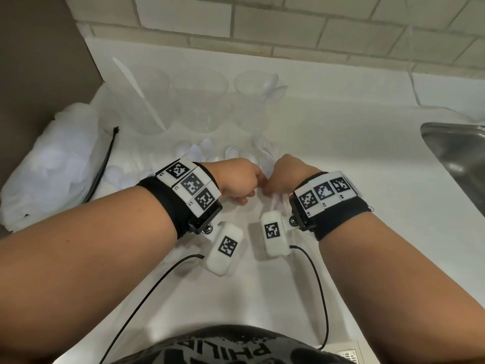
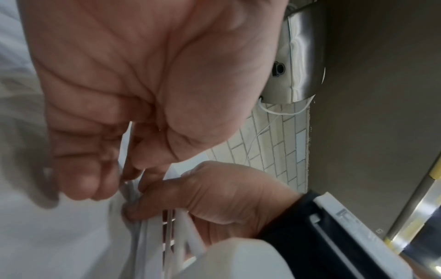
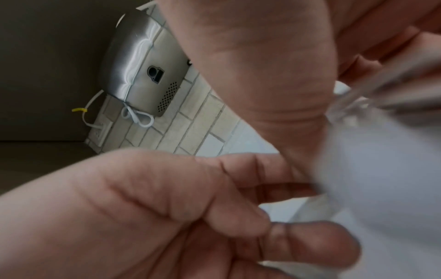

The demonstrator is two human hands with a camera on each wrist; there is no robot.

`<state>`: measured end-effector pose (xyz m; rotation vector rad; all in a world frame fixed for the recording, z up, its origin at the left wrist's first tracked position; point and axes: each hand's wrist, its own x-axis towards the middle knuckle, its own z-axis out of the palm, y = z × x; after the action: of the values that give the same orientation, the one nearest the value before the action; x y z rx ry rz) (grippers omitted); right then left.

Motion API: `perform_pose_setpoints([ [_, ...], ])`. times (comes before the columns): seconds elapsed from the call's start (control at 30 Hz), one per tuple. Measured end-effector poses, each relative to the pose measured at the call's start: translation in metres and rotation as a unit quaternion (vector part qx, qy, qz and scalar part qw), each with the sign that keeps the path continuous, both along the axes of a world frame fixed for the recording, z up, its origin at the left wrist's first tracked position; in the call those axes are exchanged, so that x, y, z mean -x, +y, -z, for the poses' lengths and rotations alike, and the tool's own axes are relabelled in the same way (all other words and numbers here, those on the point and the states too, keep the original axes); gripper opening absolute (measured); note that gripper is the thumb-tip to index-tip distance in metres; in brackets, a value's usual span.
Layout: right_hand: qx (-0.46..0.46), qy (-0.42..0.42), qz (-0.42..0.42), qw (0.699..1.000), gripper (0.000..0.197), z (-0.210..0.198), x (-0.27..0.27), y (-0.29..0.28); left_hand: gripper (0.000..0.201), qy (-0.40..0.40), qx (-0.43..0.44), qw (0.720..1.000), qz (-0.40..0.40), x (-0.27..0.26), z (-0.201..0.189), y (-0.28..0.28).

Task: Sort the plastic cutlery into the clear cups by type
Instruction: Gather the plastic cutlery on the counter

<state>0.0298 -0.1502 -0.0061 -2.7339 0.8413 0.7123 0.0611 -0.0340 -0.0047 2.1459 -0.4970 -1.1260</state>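
Three clear cups stand in a row at the back of the white counter (image 1: 341, 153). The left cup (image 1: 147, 106) holds a knife, the middle cup (image 1: 199, 101) looks empty, and the right cup (image 1: 258, 101) holds spoons. Loose white cutlery (image 1: 194, 153) lies in front of them. My hands meet in the middle. My right hand (image 1: 286, 174) (image 2: 226, 198) (image 3: 143, 207) grips a bundle of white cutlery (image 1: 278, 203) (image 2: 167, 236). My left hand (image 1: 244, 179) (image 2: 143, 75) (image 3: 250, 75) pinches one white piece (image 2: 126, 151) at that bundle. The type is too blurred to tell.
A white plastic bag (image 1: 52, 158) of more cutlery lies at the left, with a black zip tie (image 1: 102, 166) beside it. A steel sink (image 1: 459, 158) opens at the right. A tiled wall (image 1: 262, 27) backs the counter, and a steel wall unit (image 3: 136, 62) hangs on it.
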Motion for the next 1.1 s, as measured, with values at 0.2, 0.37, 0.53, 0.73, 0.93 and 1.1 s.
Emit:
perform_pose_setpoints([
  [0.2,0.036,0.026,-0.055,0.998,0.051,0.004,-0.004,0.005,0.033,0.007,0.027,1.0,0.005,0.002,0.003,-0.005],
  [0.37,0.056,0.025,-0.063,0.996,0.044,0.011,-0.009,0.005,0.032,0.028,0.062,0.996,-0.052,0.001,0.006,-0.004],
  [0.53,0.082,0.003,-0.026,0.996,0.043,0.022,-0.011,0.006,0.032,0.061,0.083,0.992,-0.072,0.003,0.003,-0.002],
  [0.73,0.027,-0.109,0.07,0.991,0.04,0.022,-0.008,0.005,0.029,0.109,0.111,0.981,-0.115,0.005,0.001,0.002],
  [0.93,0.004,-0.146,0.063,0.987,0.041,0.032,-0.005,0.005,0.023,0.141,0.127,0.966,-0.177,0.003,-0.001,0.014],
  [1.1,-0.012,-0.159,0.005,0.987,0.037,0.03,0.002,0.003,0.013,0.117,0.139,0.964,-0.196,0.004,-0.001,0.025],
])
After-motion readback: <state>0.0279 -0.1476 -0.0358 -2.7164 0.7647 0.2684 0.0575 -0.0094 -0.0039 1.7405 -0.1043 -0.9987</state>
